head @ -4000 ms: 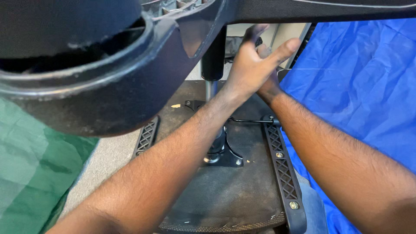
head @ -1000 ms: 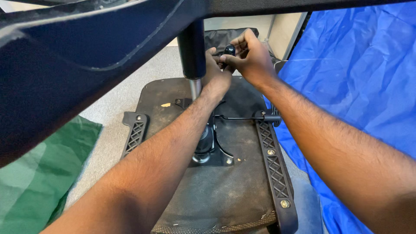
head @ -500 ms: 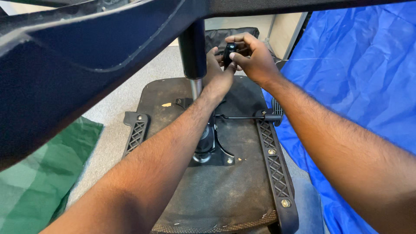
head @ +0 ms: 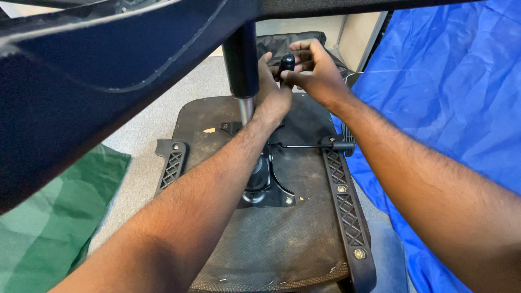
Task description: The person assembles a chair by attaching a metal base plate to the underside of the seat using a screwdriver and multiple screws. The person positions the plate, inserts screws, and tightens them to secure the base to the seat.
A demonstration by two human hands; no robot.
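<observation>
Underneath, grey carpet point(head: 157, 116), blue tarp point(head: 450, 97)

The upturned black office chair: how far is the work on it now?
Done: the black chair seat lies upside down, gas column standing in its mechanism plate. In hand: left hand and right hand both grip a small black knob. Left: the knob is not yet released.
</observation>
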